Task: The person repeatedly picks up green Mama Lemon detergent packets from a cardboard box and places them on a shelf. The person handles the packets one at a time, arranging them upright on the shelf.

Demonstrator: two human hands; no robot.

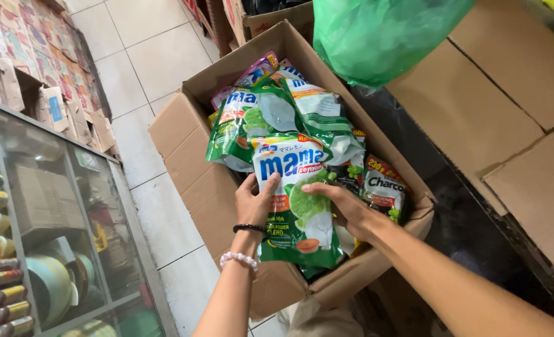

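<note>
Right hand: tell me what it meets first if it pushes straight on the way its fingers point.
The right hand points left across the green pouch it grips; past that, probably the left hand, though depth is unclear.

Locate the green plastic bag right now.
Head view, top centre-right: the green plastic bag sits behind the open cardboard box of pouches, beside flat cartons on the right.

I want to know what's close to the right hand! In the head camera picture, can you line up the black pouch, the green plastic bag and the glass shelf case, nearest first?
From the right hand:
1. Black soap pouch, just right of it in the cardboard box.
2. Green plastic bag, up top behind the box.
3. Glass-fronted shelf case, far left across the floor.
</note>
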